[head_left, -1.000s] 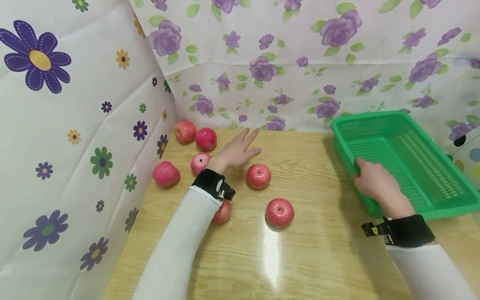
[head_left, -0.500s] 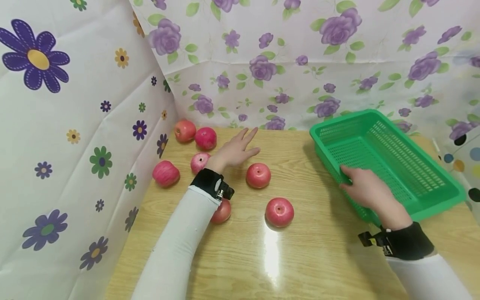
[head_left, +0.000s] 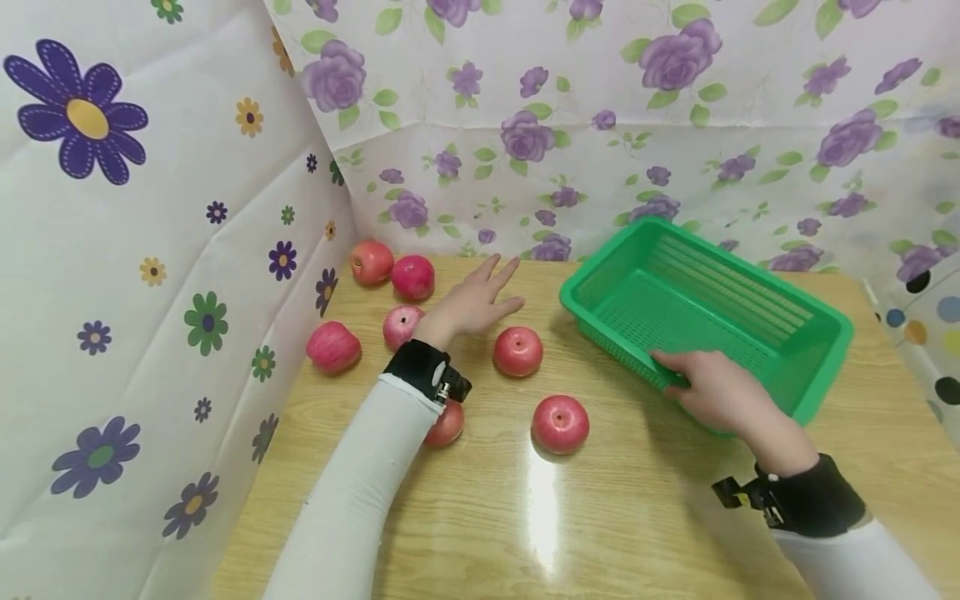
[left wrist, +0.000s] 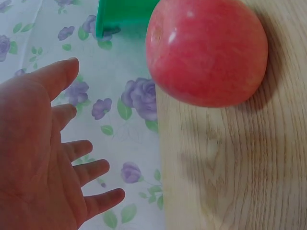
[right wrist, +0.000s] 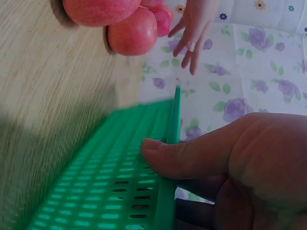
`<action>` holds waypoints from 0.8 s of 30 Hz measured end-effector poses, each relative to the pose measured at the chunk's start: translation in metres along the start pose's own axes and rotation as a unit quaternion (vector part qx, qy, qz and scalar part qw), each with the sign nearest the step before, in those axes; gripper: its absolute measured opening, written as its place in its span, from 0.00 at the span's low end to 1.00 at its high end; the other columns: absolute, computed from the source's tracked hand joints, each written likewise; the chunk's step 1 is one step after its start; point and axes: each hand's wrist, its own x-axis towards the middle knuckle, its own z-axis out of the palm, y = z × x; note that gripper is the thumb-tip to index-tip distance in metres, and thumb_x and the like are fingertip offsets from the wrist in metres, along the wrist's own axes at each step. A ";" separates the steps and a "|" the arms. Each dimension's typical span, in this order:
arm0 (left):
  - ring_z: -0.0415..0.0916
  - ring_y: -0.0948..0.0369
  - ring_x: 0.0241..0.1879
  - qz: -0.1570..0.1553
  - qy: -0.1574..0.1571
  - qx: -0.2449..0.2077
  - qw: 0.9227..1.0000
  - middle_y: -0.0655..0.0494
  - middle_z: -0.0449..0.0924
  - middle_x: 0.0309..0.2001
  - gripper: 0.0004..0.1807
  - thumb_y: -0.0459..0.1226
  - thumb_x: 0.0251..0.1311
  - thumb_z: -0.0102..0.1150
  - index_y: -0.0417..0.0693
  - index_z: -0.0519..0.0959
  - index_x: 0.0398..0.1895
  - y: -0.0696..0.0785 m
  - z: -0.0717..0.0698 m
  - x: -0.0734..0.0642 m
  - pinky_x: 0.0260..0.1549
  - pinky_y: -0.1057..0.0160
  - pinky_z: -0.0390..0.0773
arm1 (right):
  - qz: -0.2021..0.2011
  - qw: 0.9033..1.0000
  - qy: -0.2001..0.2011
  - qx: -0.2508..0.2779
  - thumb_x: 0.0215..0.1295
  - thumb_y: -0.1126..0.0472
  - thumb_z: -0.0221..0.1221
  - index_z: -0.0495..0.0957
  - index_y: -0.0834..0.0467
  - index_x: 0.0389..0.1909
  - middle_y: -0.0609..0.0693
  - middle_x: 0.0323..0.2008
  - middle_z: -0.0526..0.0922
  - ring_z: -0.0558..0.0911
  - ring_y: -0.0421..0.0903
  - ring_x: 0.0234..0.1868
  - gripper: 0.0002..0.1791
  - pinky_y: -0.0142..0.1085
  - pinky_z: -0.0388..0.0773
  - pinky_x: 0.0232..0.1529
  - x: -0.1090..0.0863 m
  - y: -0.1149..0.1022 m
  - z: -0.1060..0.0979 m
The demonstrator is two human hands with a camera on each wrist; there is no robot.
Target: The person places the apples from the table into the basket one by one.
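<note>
Head view: the near side of the green basket (head_left: 675, 312) is gripped at its rim between the thumb and fingers of the right hand (head_left: 723, 392), with the basket extended beyond and to either side of these fingers. The fingers of the left hand (head_left: 472, 304) are spread and extended; a red apple (head_left: 518, 351) is located just on the near side of the left thumb, apart from it, and two apples (head_left: 413, 277) are positioned to the left of the left fingers on the wooden table (head_left: 637, 517).
</note>
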 end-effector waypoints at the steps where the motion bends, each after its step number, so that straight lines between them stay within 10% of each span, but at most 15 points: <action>1: 0.38 0.49 0.74 0.002 0.001 0.000 1.000 0.47 0.35 0.79 0.40 0.61 0.72 0.40 0.62 0.41 0.80 0.001 0.001 0.001 0.67 0.35 0.54 | 0.001 1.000 -0.002 0.004 0.64 0.65 0.63 0.68 0.58 0.69 0.70 0.58 0.76 0.81 0.59 0.40 0.31 0.45 0.76 0.29 0.000 -0.001 0.000; 7: 0.41 0.49 0.74 0.001 0.012 0.009 1.000 0.45 0.40 0.78 0.38 0.59 0.74 0.40 0.60 0.42 0.80 0.008 0.004 0.003 0.66 0.35 0.56 | 0.002 1.000 -0.004 0.013 0.62 0.69 0.62 0.74 0.50 0.66 0.69 0.57 0.77 0.71 0.46 0.22 0.30 0.37 0.65 0.17 0.006 -0.001 0.003; 24: 0.51 0.49 0.72 -0.011 0.028 0.009 1.000 0.44 0.51 0.76 0.38 0.56 0.75 0.41 0.58 0.42 0.80 0.015 0.010 0.007 0.68 0.44 0.59 | -0.022 0.999 0.017 0.028 0.58 0.75 0.58 0.77 0.47 0.63 0.65 0.52 0.82 0.69 0.42 0.20 0.33 0.34 0.61 0.16 0.005 0.022 0.001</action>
